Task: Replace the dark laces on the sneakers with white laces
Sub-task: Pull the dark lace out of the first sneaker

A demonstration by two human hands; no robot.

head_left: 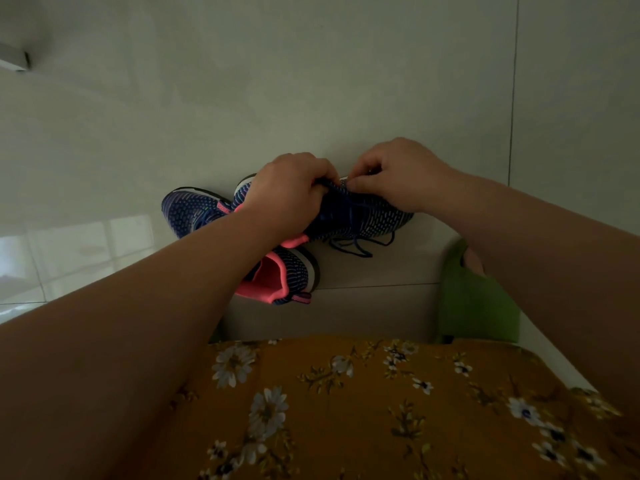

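Observation:
Two dark blue knit sneakers with pink linings are on the pale tiled floor. One sneaker (367, 216) is lifted and tilted, and my left hand (287, 192) grips its upper near the tongue. My right hand (398, 174) pinches the dark lace (353, 244) at the top eyelets; loose lace ends hang below the shoe. The other sneaker (194, 213) lies on the floor behind my left wrist, its pink heel opening (273, 275) facing me. No white laces are in view.
A green slipper (474, 299) with a foot in it sits on the floor at the right. My lap in orange flowered fabric (346, 410) fills the bottom. A pale furniture corner (14, 60) shows at the far left.

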